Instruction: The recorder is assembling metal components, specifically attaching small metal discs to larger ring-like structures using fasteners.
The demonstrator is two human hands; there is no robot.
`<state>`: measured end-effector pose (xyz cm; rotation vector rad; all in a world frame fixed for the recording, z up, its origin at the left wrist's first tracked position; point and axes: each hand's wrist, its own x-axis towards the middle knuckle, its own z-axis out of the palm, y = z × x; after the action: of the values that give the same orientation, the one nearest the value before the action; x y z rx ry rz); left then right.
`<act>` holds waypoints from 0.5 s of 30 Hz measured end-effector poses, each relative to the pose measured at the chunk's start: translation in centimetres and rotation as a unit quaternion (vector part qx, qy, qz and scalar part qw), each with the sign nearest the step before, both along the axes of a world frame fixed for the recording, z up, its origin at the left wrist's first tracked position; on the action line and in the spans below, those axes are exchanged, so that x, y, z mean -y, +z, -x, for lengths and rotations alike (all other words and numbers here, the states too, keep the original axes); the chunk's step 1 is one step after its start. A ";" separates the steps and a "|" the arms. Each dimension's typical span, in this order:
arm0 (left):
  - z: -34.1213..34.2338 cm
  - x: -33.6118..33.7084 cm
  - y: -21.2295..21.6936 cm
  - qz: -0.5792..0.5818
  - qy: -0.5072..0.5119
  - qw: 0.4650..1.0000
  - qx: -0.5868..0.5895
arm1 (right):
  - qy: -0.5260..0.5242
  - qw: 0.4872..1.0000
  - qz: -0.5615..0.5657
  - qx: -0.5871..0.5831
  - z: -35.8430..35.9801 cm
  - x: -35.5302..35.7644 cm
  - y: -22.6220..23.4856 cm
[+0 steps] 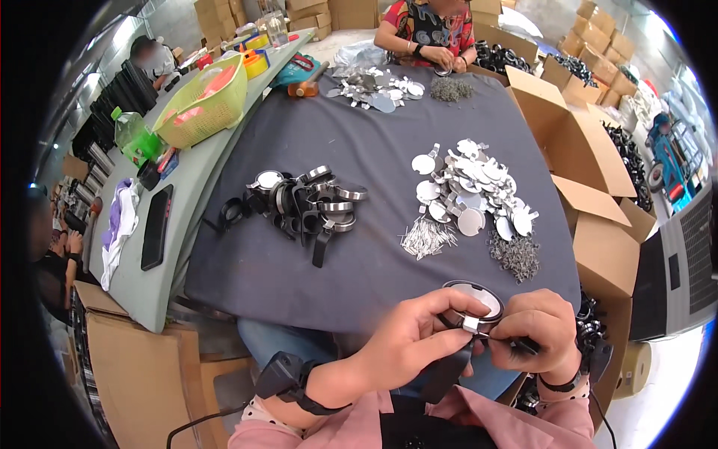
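Observation:
Near the front edge of the cloth, my left hand (419,333) is closed around a round black-rimmed lid with a black handle (437,374). A silver disc (479,299) sits inside its rim, with a silver hinge tab toward me. At that tab, my right hand (535,329) pinches a thin metal pin (482,335), its fingertips touching the lid's edge. Beyond my hands lie a heap of silver discs with tabs (471,187), a pile of thin metal pins (428,239) and a pile of small dark springs (516,254). To the left are several black-handled metal-rimmed lids (307,202).
Dark cloth (359,277) covers the table. At its far side, a person (434,37) handles parts beside more discs (378,88) and springs (451,88). A hammer (307,84) lies far left. Open cartons (591,157) line the right; a side table (161,292) holds a phone (157,227).

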<state>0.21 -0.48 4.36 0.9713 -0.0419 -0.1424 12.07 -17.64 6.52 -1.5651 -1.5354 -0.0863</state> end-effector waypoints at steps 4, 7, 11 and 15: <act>-0.2 0.0 0.5 0.008 -0.002 1.000 -0.008 | 0.003 1.000 -0.018 -0.013 -0.3 0.3 -0.5; -0.3 -0.1 0.6 0.004 -0.002 1.000 0.002 | 0.012 0.999 -0.008 -0.033 -0.5 0.4 -0.2; -0.2 -0.2 0.0 0.013 -0.005 1.000 0.011 | 0.026 0.999 -0.004 -0.047 -0.4 0.3 -0.1; 0.1 -0.2 -0.2 0.021 -0.004 1.000 0.015 | 0.021 0.999 0.000 -0.047 -0.2 0.2 -0.1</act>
<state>0.16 -0.32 4.12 0.9310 -0.0762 -0.1344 12.28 -17.85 6.46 -1.5160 -1.4938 0.0105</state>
